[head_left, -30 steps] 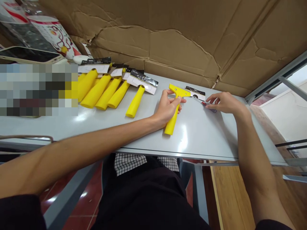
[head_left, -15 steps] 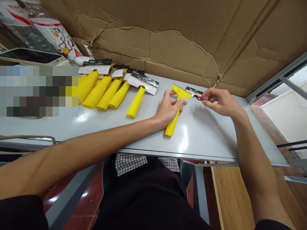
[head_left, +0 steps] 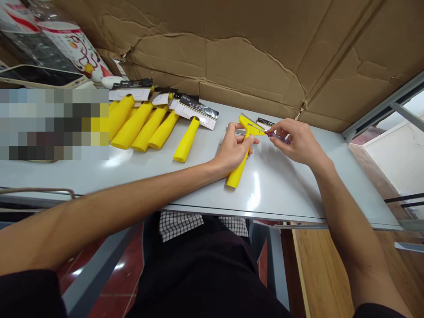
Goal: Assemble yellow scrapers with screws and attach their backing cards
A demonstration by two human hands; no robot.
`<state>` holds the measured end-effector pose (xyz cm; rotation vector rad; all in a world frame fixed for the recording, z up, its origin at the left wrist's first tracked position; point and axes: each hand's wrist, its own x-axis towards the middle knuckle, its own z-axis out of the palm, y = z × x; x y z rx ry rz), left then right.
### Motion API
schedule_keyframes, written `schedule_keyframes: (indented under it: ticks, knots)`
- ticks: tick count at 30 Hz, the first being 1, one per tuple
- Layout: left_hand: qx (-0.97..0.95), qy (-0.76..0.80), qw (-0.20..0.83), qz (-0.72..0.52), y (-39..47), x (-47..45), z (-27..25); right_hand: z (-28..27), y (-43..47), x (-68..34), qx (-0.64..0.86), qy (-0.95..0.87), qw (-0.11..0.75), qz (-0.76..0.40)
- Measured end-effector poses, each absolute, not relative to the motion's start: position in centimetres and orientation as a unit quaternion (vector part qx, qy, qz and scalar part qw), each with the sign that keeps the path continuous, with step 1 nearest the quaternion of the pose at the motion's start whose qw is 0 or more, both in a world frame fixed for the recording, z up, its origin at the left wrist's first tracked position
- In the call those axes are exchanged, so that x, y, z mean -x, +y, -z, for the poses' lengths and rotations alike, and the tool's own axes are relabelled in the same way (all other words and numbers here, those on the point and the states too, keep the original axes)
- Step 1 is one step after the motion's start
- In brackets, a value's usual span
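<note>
My left hand is closed around the neck of a yellow scraper, its wide head tilted up and its handle pointing toward me. In my right hand is a screwdriver with a red and clear handle, pinched by the fingers. The thin metal shaft lies across the scraper's head, its tip at the screw on the left side. Behind the head, a black-and-white card lies partly hidden by the right hand. A thin metal strip shows behind my left fingers.
Several yellow scraper handles with black-and-white cards lie to the left, the nearest handle set apart. A phone and bottles stand at the back left. Cardboard walls the back of the white table. A blurred patch covers the far left.
My right hand has moved slightly left and turned the screwdriver, so its shaft now reaches over the scraper's head to the left screw. My left hand keeps its hold.
</note>
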<state>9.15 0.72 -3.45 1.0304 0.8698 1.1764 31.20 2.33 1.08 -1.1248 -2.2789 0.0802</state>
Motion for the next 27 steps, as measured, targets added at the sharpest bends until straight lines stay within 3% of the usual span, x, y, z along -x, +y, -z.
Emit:
schedule_keyframes:
  ticks: [19, 27]
  knots:
    - [-0.495, 0.387, 0.602, -0.493, 0.8, -9.0, 4.0, -2.0, 0.3, -30.5, 0.431, -0.84, 0.317, 0.089]
    - [-0.506, 0.381, 0.601, -0.488, 0.8, -9.0, 4.1, -2.3, 0.3, -29.4, 0.423, -0.794, 0.436, -0.007]
